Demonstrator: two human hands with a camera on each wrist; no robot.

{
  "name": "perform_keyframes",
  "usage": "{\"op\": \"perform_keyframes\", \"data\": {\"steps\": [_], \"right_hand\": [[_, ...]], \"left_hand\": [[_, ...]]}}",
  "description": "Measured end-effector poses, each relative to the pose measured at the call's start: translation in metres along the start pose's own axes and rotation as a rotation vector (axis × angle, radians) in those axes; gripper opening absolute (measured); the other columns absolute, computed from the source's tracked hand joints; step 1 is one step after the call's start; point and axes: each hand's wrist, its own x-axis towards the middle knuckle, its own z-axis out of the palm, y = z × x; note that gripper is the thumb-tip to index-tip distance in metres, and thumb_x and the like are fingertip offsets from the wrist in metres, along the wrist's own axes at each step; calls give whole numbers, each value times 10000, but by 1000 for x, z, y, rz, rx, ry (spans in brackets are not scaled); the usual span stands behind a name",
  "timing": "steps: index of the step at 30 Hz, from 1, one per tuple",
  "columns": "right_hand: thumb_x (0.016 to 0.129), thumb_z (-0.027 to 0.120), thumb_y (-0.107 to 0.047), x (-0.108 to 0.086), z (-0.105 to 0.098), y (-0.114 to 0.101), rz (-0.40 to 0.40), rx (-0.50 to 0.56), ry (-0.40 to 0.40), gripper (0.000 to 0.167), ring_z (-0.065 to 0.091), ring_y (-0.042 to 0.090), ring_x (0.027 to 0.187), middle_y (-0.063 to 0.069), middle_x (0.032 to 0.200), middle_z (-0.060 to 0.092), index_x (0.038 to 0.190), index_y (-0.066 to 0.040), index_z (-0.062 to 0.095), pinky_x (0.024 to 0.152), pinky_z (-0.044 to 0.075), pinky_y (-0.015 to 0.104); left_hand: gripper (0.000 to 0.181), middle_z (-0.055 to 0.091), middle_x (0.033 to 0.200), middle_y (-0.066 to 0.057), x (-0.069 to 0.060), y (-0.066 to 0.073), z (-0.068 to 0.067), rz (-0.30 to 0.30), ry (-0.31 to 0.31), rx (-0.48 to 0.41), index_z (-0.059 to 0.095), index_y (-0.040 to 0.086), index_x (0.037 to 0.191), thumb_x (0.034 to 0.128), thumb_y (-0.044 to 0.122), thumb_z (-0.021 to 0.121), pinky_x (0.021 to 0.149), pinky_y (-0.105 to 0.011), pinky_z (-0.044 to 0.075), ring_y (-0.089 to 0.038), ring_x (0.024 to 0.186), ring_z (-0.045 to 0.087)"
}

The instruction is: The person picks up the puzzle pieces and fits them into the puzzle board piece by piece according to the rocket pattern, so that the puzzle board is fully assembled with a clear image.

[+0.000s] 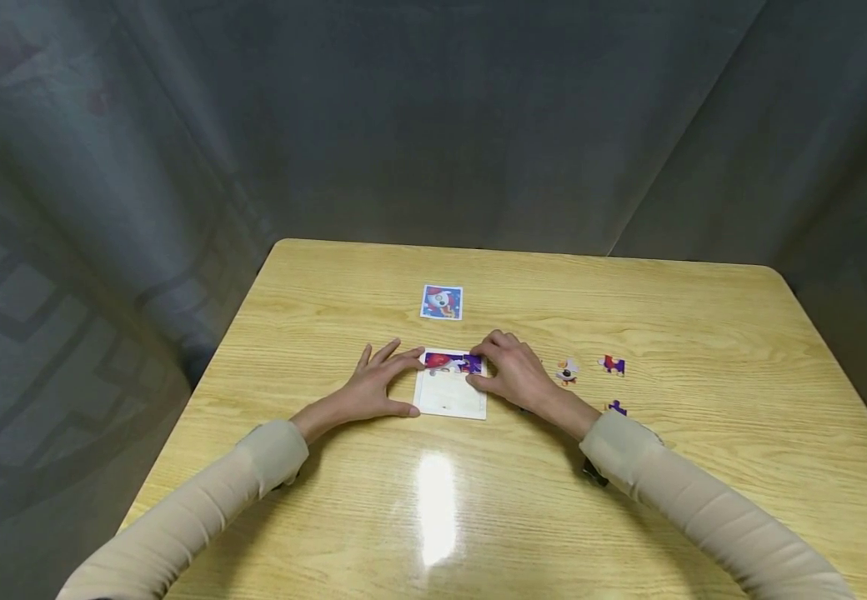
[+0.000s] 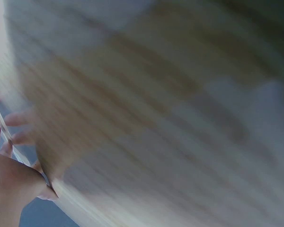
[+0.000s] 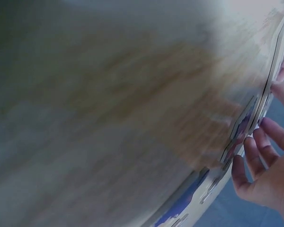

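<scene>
R hand [image 1: 512, 368] curled, thumb & index astride purple pc [image 1: 473, 364] top R on white board [image 1: 452, 398], can't tell if pinching; L hand [image 1: 373, 387] spread at L edge, best brace board, align tabs, press flat.

A puzzle board [image 1: 452, 398] lies on the table [image 1: 328, 287], the left grip [image 1: 373, 389] at its left edge, the right grip [image 1: 516, 371] at its far right corner. Puzzle pieces [image 1: 439, 361] line its far side. Beyond it lies a card [image 1: 442, 302]; loose pieces [image 1: 617, 365] lie right, a curtain [image 1: 441, 125] behind the table.
</scene>
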Motion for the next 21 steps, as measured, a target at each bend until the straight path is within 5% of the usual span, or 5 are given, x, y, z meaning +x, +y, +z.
{"op": "perform_keyframes", "data": {"steps": [21], "right_hand": [[801, 784, -363, 0, -2, -1, -2, 22, -7, 431, 533, 222, 913, 54, 1033, 580, 1107, -72, 699, 708, 455, 386]], "left_hand": [[687, 296, 1565, 6, -1, 0, -1, 16, 13, 12, 506, 197, 1350, 773, 455, 774, 1116, -612, -99, -323, 1470, 64]]}}
